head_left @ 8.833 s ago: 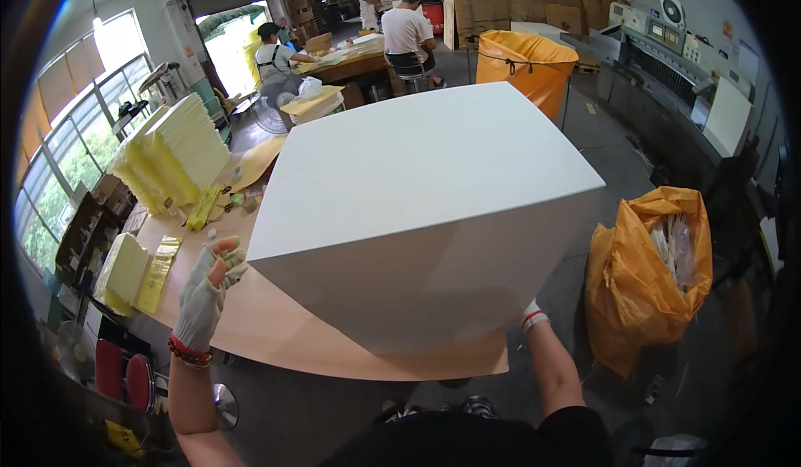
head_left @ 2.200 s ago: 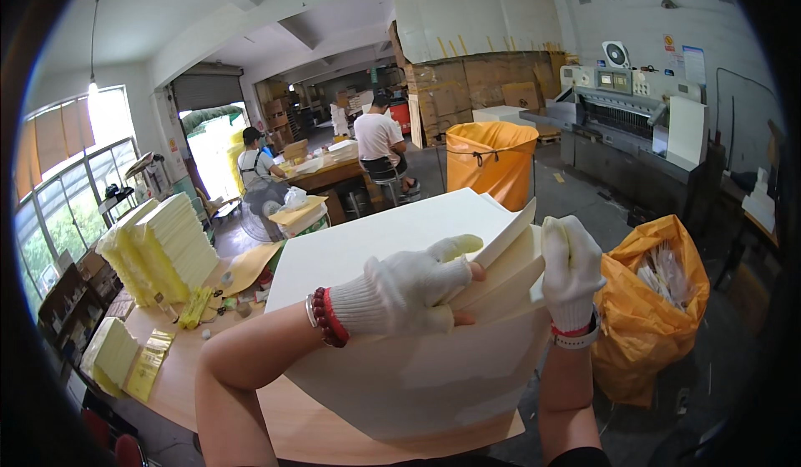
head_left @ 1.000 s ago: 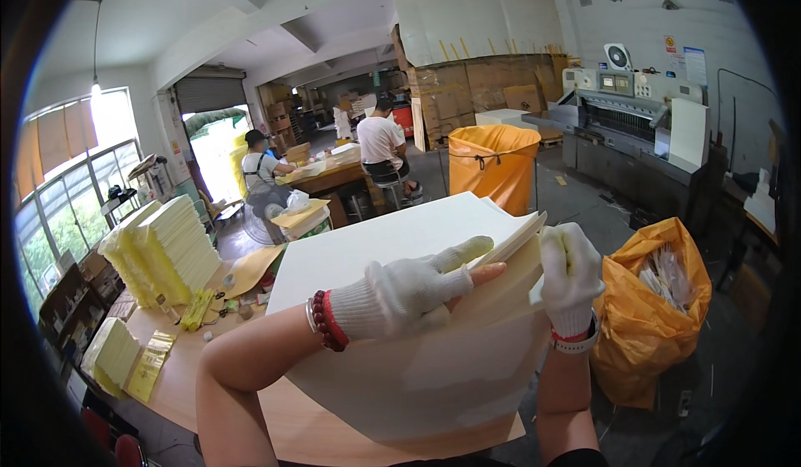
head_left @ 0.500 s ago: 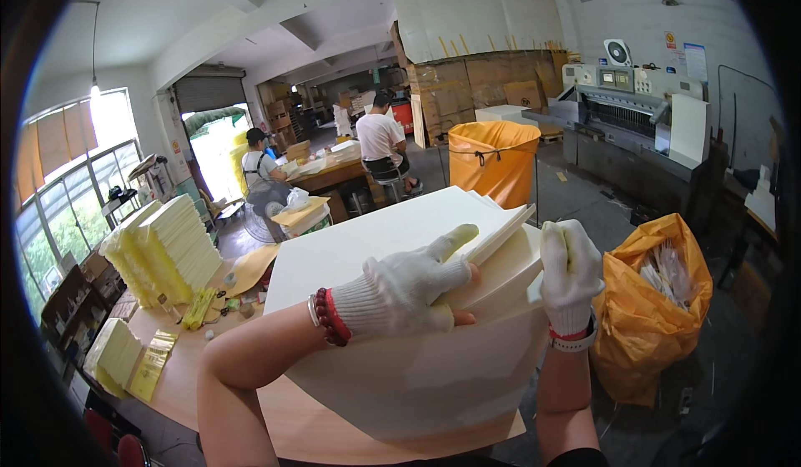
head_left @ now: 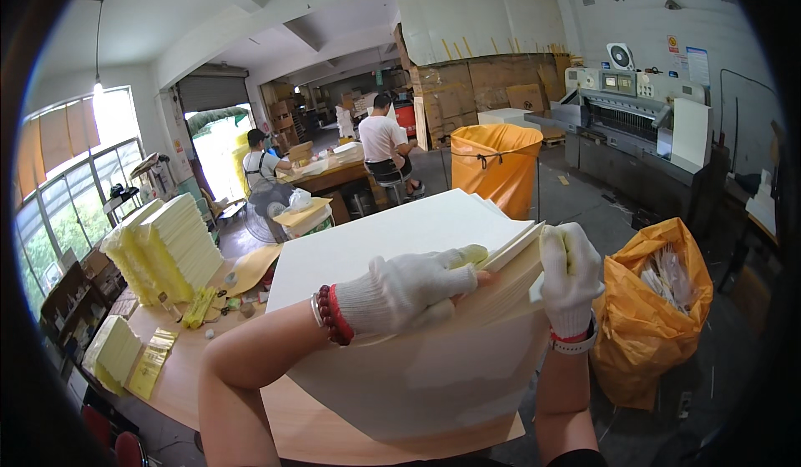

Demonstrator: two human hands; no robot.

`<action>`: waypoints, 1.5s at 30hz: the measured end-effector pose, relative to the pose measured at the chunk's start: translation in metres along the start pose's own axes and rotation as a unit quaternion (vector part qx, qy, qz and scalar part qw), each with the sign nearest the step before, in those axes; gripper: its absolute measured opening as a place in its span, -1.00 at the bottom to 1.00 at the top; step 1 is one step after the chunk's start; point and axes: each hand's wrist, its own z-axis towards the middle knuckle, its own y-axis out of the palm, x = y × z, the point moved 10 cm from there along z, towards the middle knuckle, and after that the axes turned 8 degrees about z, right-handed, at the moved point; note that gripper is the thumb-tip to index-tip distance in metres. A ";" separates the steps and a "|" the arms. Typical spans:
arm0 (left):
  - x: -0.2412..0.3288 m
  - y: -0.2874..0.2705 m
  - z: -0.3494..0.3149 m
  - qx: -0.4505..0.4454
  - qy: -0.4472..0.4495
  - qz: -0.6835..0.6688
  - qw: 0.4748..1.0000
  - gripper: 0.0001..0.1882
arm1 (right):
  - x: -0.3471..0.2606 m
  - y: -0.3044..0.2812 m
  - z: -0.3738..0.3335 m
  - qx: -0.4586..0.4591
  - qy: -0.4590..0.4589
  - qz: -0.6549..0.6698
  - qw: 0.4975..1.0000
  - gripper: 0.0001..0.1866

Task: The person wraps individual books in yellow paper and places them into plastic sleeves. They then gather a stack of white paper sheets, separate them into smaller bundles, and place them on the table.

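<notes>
A tall stack of large white sheets (head_left: pixel 375 242) stands on the wooden table in front of me. My left hand (head_left: pixel 417 290), in a white knit glove with bare fingertips, reaches across the stack. Its thumb lies on top and its fingers curl round a bundle of sheets at the right edge, where the layers fan apart. Beside that edge, my right hand (head_left: pixel 570 277), gloved alike, is closed in a fist against the sheet corners. A small pale piece (head_left: pixel 536 288) shows below its fingers; what it is I cannot make out.
Yellowish-white stacks (head_left: pixel 171 246) and a yellow packet (head_left: pixel 153 363) lie on the table (head_left: pixel 209 383) at left. An orange bag (head_left: pixel 655 325) of scraps stands at right, a larger orange bag (head_left: pixel 498 171) beyond. Two people sit at a far table; a large machine (head_left: pixel 626 108) stands back right.
My left hand has moved slightly right and its thumb and fingers have drawn together on the sheets. The sheet edges now fan closer to my right hand, which has barely moved.
</notes>
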 end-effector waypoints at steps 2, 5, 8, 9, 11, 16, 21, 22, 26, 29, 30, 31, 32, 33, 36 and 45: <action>0.002 -0.001 0.001 0.014 0.013 0.010 1.000 -0.57 | 0.001 -0.001 0.001 0.005 0.006 0.004 1.000 -0.75; 0.009 -0.008 -0.004 0.094 0.064 0.048 0.992 -0.52 | 0.001 -0.001 0.001 0.012 0.013 0.002 1.000 -0.77; 0.009 -0.008 -0.004 0.094 0.049 0.047 0.993 -0.49 | 0.001 -0.003 0.000 0.025 0.011 -0.005 1.000 -0.79; 0.008 -0.008 -0.004 0.099 0.057 0.044 0.993 -0.49 | -0.001 -0.004 0.000 0.032 0.009 -0.005 0.999 -0.80; 0.007 -0.008 -0.005 0.104 0.063 0.038 0.992 -0.48 | 0.000 -0.005 0.001 0.031 0.019 0.018 0.999 -0.81; 0.014 -0.010 -0.006 0.106 0.080 0.089 0.987 -0.42 | 0.016 -0.001 -0.003 0.012 0.101 0.099 0.990 -0.90; 0.005 -0.002 -0.005 0.026 0.011 0.025 0.999 -0.39 | 0.017 0.000 -0.003 0.010 0.119 0.121 0.985 -0.93; -0.003 0.000 -0.003 0.010 -0.037 -0.057 0.998 -0.39 | 0.019 0.001 -0.005 0.013 0.130 0.128 0.983 -0.91; -0.018 0.005 0.006 0.016 -0.156 -0.243 0.957 -0.41 | 0.017 -0.001 -0.005 0.023 0.089 0.080 0.993 -0.86; 0.017 -0.009 -0.005 0.103 0.076 0.069 0.989 -0.47 | 0.009 -0.001 -0.004 0.016 0.062 0.042 0.997 -0.86; 0.017 -0.009 -0.005 0.103 0.074 0.061 0.990 -0.50 | 0.010 0.000 -0.004 0.010 0.065 0.033 0.997 -0.86; 0.016 -0.009 -0.004 0.104 0.071 0.053 0.991 -0.52 | 0.010 -0.001 -0.004 0.012 0.068 0.037 0.997 -0.87; 0.017 -0.010 -0.005 0.107 0.076 0.055 0.990 -0.55 | 0.010 -0.001 -0.004 0.015 0.070 0.045 0.996 -0.88; 0.016 -0.010 -0.006 0.110 0.080 0.057 0.989 -0.58 | 0.010 -0.002 -0.003 0.017 0.073 0.053 0.996 -0.90; 0.012 -0.010 -0.008 0.091 0.073 0.063 0.991 -0.61 | 0.015 -0.004 -0.001 0.018 0.130 0.134 0.982 -0.94; -0.005 0.011 0.003 0.079 0.049 -0.034 0.995 -0.42 | 0.016 -0.005 -0.005 0.029 0.123 0.088 0.988 -0.94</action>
